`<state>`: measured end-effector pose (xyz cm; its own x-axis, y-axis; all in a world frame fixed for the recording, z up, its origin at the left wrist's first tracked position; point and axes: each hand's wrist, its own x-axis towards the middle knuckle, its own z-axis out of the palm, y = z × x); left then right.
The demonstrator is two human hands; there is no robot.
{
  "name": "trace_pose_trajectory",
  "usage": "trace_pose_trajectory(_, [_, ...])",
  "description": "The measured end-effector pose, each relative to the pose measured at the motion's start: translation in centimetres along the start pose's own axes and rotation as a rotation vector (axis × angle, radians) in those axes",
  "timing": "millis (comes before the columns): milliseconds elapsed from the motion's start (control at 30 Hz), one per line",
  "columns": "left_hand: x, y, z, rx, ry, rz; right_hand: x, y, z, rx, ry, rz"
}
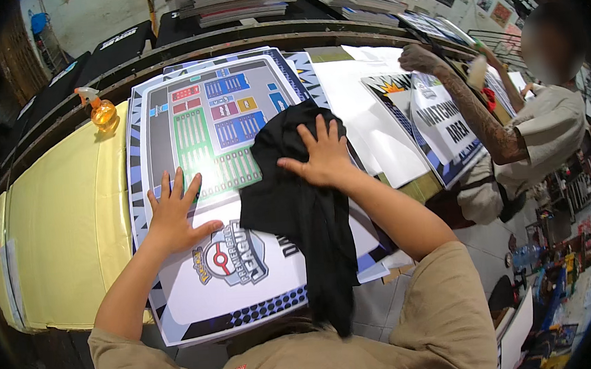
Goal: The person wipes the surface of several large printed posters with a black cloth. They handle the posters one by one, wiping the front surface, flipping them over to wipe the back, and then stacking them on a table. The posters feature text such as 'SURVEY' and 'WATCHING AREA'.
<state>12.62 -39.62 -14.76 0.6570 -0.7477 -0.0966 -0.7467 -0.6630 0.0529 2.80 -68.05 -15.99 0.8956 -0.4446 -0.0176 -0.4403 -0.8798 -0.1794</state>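
A large printed poster board (178,287) lies before me on top of a stack of similar prints, showing a coloured floor plan and a logo. My left hand (171,220) rests flat on its left part with the fingers spread. Over the right part of the board is draped a black cloth (285,190), its long end hanging past the front edge towards me. My right hand (322,156) presses on the upper part of this cloth, palm down and fingers spread, without visibly gripping it.
A spray bottle (102,112) with orange liquid stands on a yellow wrapped pack (64,218) to the left. White sheets (346,97) lie at right, near a co-worker (535,119) beside another printed board (446,120). Stacked boards (239,1) sit behind the wooden rails (284,39).
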Motion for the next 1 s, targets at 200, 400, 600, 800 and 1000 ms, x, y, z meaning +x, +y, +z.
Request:
trace_pose_trajectory(200, [0.5, 0.5, -0.3, -0.054, -0.009, 0.01, 14.4, 4.4, 1.0, 0.222, 0.048, 0.267])
trace_pose_trajectory(400, [0.2, 0.8, -0.2, -0.076, 0.038, 0.036, 19.6, 2.8, 1.0, 0.037, 0.127, 0.14])
trace_pose_trajectory(600, [0.1, -0.8, 1.6, -0.006, 0.097, -0.011, 12.5, -5.8, 3.1, -0.089, 0.12, -0.389])
trace_pose_trajectory(800, [0.5, -0.8, 1.8, -0.151, 0.227, -0.06, 0.3, -10.3, 1.8, -0.113, 0.088, -0.478])
trace_pose_trajectory(1000, [1.6, -2.3, 2.8, -0.38, 0.235, -0.034, -6.6, -9.8, -1.3, 0.439, 0.228, -0.324])
